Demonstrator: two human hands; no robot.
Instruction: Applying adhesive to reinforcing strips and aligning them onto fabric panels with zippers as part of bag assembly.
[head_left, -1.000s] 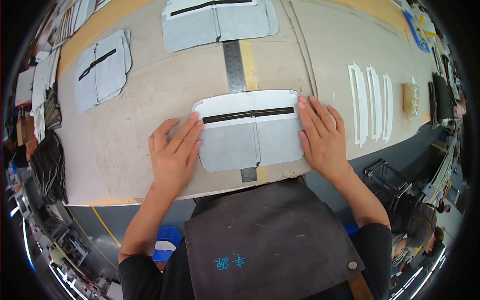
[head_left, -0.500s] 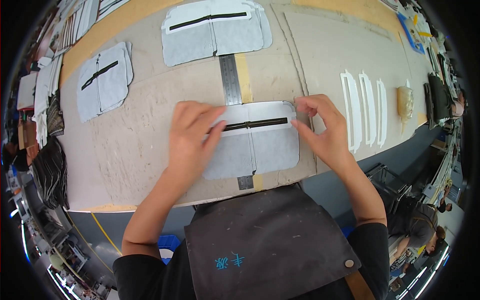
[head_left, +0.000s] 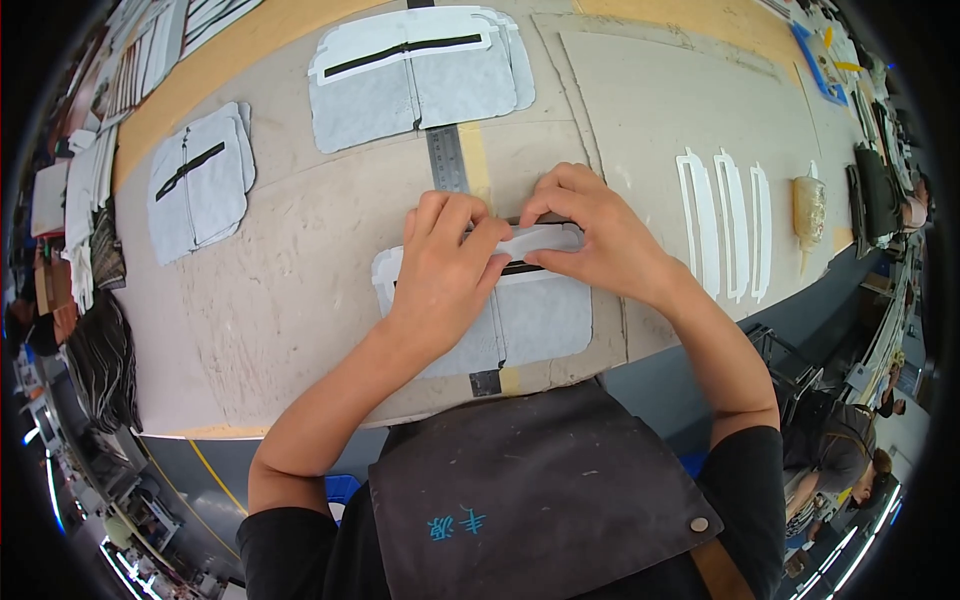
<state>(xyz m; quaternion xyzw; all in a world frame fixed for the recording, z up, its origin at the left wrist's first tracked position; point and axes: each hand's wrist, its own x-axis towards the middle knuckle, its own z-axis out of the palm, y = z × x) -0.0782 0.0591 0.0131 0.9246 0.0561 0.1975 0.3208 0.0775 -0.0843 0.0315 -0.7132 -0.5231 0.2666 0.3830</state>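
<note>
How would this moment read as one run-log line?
left hand: fingers on grey panel, upper edge | right hand: pinching same edge | upper edge: bent up | ruler: under panel

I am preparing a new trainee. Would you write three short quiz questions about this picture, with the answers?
1. True or false: the left hand and the right hand both touch the nearest pale grey panel.
2. How many white strips lie to the right of the hands?
3. What runs beneath that panel? A) an amber bottle B) a ruler C) a blue tray

Key: 1 true; 2 three; 3 B
</note>
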